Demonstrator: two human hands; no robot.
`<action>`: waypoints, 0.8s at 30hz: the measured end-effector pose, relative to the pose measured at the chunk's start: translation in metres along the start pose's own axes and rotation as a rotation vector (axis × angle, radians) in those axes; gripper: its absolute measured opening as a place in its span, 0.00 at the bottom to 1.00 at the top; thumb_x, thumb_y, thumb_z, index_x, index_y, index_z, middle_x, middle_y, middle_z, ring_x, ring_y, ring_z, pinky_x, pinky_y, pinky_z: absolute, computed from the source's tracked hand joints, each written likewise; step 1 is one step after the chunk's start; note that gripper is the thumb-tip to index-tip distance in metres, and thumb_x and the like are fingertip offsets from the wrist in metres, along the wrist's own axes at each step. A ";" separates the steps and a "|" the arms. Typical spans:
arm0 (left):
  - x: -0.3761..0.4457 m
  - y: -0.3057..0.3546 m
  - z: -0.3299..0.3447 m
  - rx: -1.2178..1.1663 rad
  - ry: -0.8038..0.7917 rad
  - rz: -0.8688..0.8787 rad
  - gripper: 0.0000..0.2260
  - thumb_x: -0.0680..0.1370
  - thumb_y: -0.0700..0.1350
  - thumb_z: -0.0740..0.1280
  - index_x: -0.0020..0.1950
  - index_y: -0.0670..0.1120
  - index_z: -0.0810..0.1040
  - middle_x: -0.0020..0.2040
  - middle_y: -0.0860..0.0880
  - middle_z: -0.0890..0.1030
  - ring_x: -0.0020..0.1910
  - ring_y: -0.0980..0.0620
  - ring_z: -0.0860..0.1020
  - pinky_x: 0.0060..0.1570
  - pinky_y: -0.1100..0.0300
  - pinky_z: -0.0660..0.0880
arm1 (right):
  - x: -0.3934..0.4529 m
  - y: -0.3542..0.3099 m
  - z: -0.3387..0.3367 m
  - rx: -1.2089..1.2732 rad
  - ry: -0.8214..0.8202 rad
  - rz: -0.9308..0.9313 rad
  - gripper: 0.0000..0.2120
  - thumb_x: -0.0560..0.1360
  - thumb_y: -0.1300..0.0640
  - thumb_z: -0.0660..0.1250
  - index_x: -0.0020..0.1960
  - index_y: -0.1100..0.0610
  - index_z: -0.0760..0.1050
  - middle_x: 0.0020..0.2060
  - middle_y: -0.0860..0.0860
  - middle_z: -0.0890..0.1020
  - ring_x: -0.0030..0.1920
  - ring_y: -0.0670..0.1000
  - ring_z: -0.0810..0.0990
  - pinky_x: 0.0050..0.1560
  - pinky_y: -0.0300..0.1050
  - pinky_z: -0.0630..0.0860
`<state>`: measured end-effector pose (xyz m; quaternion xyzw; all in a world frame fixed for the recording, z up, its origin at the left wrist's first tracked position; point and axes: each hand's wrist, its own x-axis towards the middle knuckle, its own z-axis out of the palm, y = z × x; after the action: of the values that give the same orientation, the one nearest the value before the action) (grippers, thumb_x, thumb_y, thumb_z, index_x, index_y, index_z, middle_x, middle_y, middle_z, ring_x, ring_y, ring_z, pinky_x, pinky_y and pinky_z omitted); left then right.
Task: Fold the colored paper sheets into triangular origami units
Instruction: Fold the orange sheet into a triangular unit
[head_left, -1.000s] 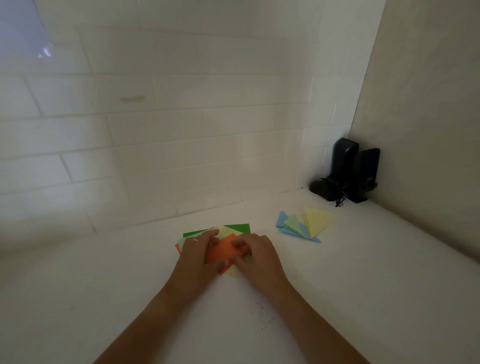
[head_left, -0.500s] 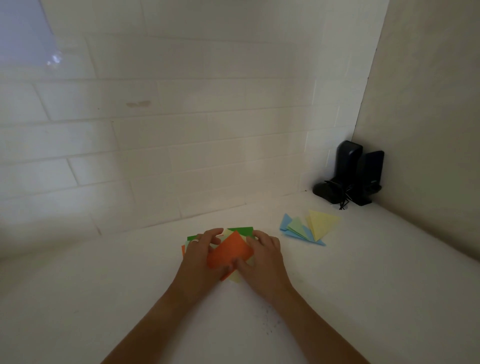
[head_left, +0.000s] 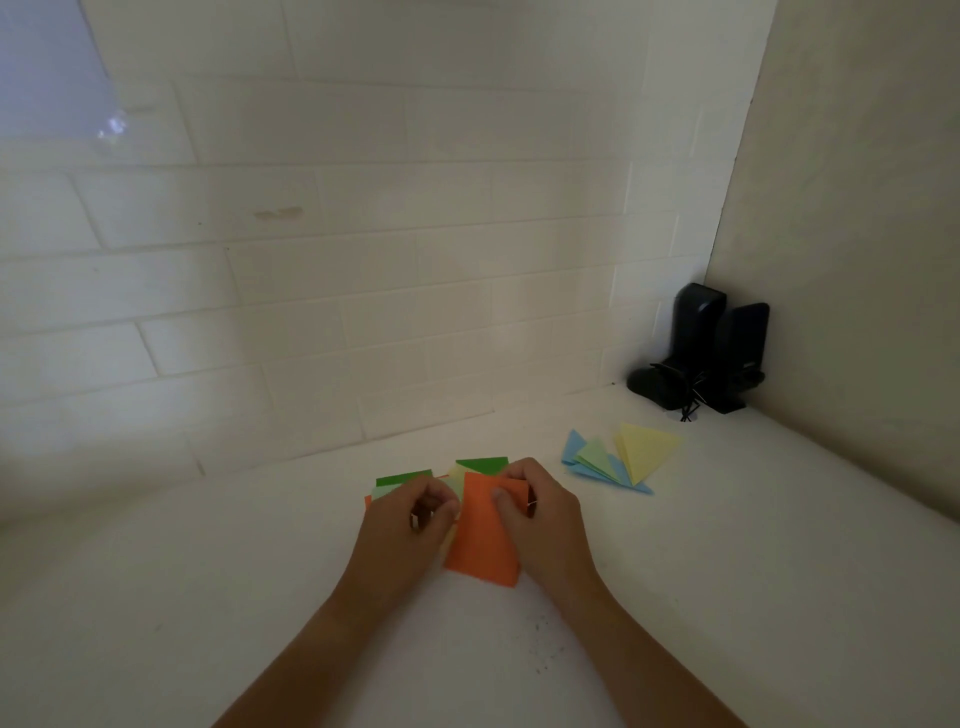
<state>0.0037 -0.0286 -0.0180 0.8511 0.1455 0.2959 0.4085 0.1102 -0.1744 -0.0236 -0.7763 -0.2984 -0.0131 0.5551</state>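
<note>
White bench (head_left: 208, 597) is seen under a stack of colored sheets (head_left: 402, 478). At the stack, the left hand (head_left: 410, 525) is curled, its grip unclear. An orange sheet (head_left: 483, 545) is pinched at its top by the right hand (head_left: 540, 514). Folded triangles (head_left: 618, 460) are laid further right, near black speakers (head_left: 711, 353).

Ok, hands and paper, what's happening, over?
Left hand and right hand both grip the orange paper. Folded triangles lie to the right, clear of it. Nothing in the way.
</note>
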 end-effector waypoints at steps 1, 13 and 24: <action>0.000 0.001 0.000 -0.022 0.010 -0.012 0.07 0.77 0.37 0.73 0.48 0.49 0.81 0.40 0.56 0.83 0.41 0.58 0.80 0.40 0.70 0.73 | 0.000 -0.001 0.000 0.017 -0.018 -0.015 0.06 0.79 0.60 0.70 0.49 0.49 0.77 0.42 0.43 0.82 0.44 0.40 0.79 0.41 0.29 0.72; 0.006 0.001 -0.007 -0.220 0.082 -0.232 0.07 0.81 0.41 0.70 0.44 0.44 0.85 0.33 0.50 0.85 0.32 0.55 0.83 0.35 0.64 0.79 | 0.001 -0.001 0.000 0.164 -0.065 0.014 0.14 0.76 0.59 0.73 0.54 0.46 0.73 0.44 0.46 0.84 0.43 0.45 0.82 0.42 0.38 0.78; 0.007 -0.004 -0.006 -0.402 0.134 -0.354 0.09 0.83 0.42 0.67 0.50 0.44 0.87 0.40 0.45 0.87 0.42 0.44 0.87 0.43 0.52 0.84 | -0.004 -0.003 0.001 0.128 -0.139 -0.267 0.14 0.75 0.66 0.71 0.52 0.47 0.84 0.50 0.42 0.81 0.47 0.50 0.81 0.43 0.35 0.75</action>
<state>0.0051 -0.0190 -0.0153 0.6929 0.2572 0.2986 0.6038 0.1048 -0.1746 -0.0225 -0.6919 -0.4367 -0.0139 0.5748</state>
